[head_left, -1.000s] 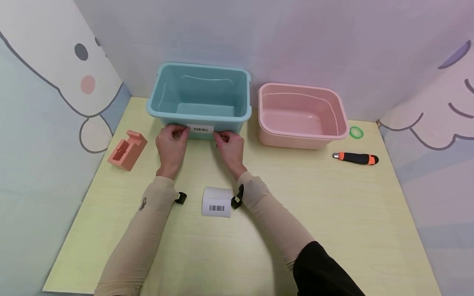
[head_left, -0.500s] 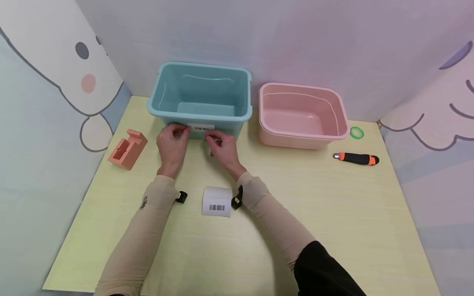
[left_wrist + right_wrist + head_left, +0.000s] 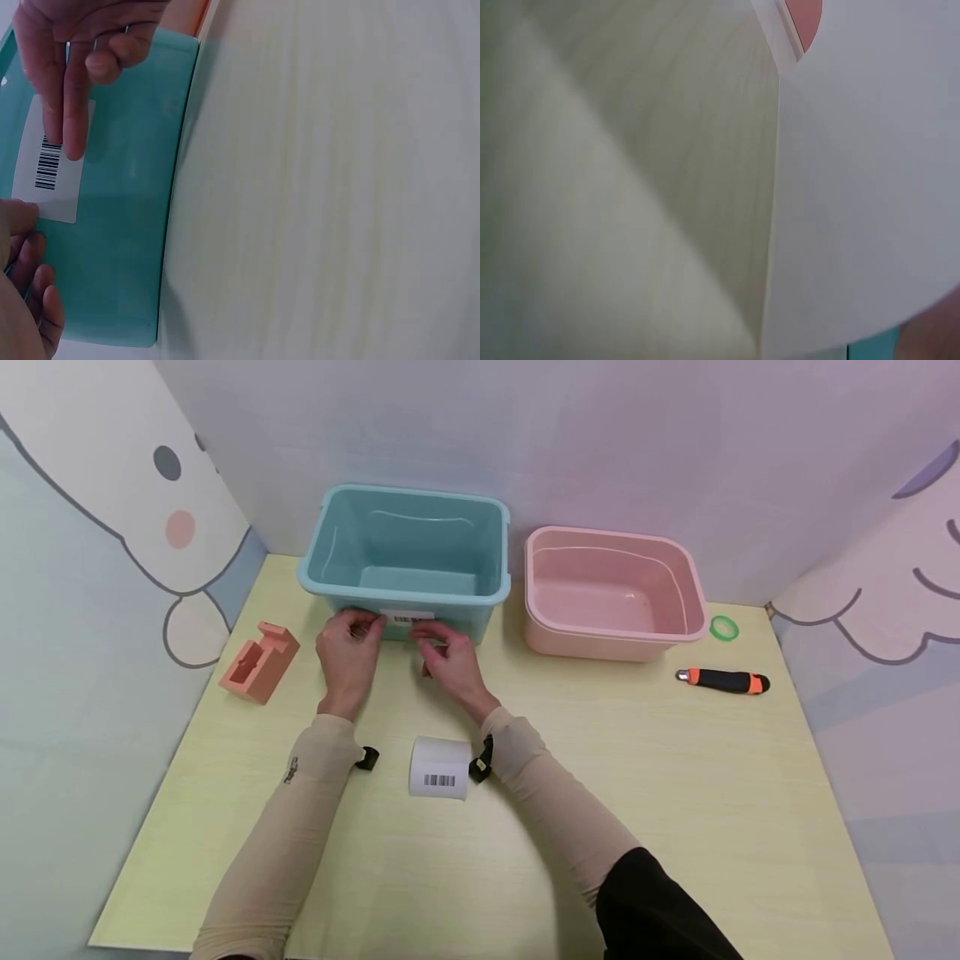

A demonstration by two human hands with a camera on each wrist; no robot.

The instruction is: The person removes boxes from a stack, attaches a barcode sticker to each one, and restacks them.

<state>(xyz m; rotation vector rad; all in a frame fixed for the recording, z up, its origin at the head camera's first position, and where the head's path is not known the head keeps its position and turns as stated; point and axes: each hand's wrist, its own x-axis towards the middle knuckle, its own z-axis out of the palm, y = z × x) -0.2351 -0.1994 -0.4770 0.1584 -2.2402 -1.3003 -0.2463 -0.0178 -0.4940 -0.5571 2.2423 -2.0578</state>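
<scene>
A white barcode label (image 3: 395, 614) lies across the front wall of the blue-green bin (image 3: 405, 597). My left hand (image 3: 349, 656) grips the label's left end, thumb over the corner and the other fingers curled in the left wrist view. My right hand (image 3: 453, 668) reaches to the label's middle. Seen from the left wrist, two straight fingers (image 3: 75, 112) of it press on the label beside the barcode (image 3: 48, 165), its other fingers bent. A curled white sheet (image 3: 439, 768) with another barcode lies between my forearms; it fills much of the right wrist view.
To the right of the blue-green bin stands a pink bin (image 3: 607, 643). Farther right lie a green tape ring (image 3: 723, 627) and a black-and-orange utility knife (image 3: 723, 681). An orange block-shaped holder (image 3: 260, 663) is at the left. Walls close off the back and sides.
My right hand has moved left from the label's right end to its middle, onto its front. My left hand has stayed at the left end.
</scene>
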